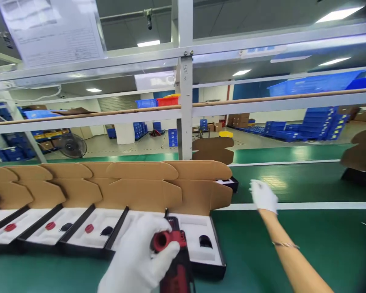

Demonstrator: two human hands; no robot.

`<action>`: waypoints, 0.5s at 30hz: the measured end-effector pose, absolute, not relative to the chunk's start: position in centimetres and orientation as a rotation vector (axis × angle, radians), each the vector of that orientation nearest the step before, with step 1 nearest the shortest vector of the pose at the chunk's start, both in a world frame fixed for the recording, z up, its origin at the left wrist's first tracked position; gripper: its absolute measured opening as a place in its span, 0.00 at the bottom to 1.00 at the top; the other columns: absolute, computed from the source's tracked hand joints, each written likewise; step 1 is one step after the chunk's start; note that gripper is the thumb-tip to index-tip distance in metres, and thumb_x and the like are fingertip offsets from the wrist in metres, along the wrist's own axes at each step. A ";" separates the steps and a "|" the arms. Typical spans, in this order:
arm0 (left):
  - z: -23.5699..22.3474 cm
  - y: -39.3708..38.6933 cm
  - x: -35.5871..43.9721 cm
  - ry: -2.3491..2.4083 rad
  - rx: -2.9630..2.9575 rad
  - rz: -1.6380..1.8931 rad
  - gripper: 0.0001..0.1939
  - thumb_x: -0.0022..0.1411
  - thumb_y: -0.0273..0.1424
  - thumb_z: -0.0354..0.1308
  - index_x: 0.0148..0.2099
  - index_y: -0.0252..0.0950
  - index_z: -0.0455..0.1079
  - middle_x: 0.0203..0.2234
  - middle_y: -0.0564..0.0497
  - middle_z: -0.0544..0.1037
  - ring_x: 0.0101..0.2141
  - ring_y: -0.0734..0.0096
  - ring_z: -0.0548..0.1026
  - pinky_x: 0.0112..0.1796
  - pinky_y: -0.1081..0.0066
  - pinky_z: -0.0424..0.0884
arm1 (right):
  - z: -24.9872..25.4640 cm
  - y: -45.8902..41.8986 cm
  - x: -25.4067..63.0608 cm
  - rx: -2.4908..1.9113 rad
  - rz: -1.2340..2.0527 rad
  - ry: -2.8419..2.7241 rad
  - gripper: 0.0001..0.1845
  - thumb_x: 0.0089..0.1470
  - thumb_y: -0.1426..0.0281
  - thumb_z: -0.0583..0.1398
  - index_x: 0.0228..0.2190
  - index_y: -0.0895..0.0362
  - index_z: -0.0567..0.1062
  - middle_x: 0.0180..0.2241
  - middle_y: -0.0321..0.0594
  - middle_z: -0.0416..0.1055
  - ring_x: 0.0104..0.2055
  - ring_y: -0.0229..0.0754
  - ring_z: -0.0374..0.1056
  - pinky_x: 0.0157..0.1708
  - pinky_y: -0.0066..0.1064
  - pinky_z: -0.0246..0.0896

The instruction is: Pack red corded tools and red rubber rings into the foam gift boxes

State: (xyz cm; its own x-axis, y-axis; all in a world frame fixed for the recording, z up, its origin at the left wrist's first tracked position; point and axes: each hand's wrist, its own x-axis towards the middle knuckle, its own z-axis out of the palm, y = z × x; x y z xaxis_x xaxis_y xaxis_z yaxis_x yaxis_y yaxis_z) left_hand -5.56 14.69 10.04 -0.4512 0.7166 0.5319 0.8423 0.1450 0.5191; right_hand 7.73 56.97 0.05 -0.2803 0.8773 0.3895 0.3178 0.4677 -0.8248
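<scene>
My left hand [140,254], in a white glove, is closed around a black-and-red handheld device [179,266] with a round red opening at its upper end. The device is in front of an open box [218,240] whose white foam insert holds a black round part [205,241]. My hand hides part of the neighbouring box. My right hand [264,196], also gloved in white, reaches over the green belt [317,240], right of the boxes. Its fingers are blurred, and I cannot make out anything in them.
Several open boxes with brown lids [143,191] stand side by side on the left, some with red [89,228] and black parts. Behind them is another open box [233,184]. A metal post [186,89] and shelf rails rise ahead. At far right stands a dark box [355,179].
</scene>
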 end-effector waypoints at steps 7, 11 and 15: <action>9.9 19.0 -2.9 -2.143 -1.663 -1.360 0.06 0.62 0.35 0.57 0.39 0.40 0.66 0.32 0.55 0.69 0.33 0.72 0.68 0.38 0.70 0.65 | 1.0 38.1 10.0 -0.078 1.912 -2.123 0.28 0.62 0.49 0.55 0.53 0.57 0.69 0.48 0.48 0.70 0.46 0.50 0.68 0.50 0.42 0.64; 8.9 19.1 -2.0 -2.098 -1.674 -1.591 0.10 0.60 0.37 0.61 0.40 0.40 0.67 0.33 0.54 0.70 0.34 0.72 0.68 0.39 0.69 0.64 | 1.5 31.7 9.2 0.047 2.111 -1.988 0.22 0.63 0.53 0.56 0.44 0.58 0.76 0.39 0.43 0.73 0.40 0.44 0.68 0.45 0.35 0.66; 4.2 18.2 -3.0 -1.899 -1.339 -2.421 0.20 0.69 0.46 0.46 0.53 0.40 0.64 0.39 0.49 0.72 0.41 0.68 0.71 0.48 0.65 0.66 | 1.7 31.3 9.4 0.044 2.348 -1.750 0.23 0.59 0.52 0.61 0.35 0.60 0.79 0.29 0.43 0.74 0.28 0.40 0.68 0.30 0.29 0.67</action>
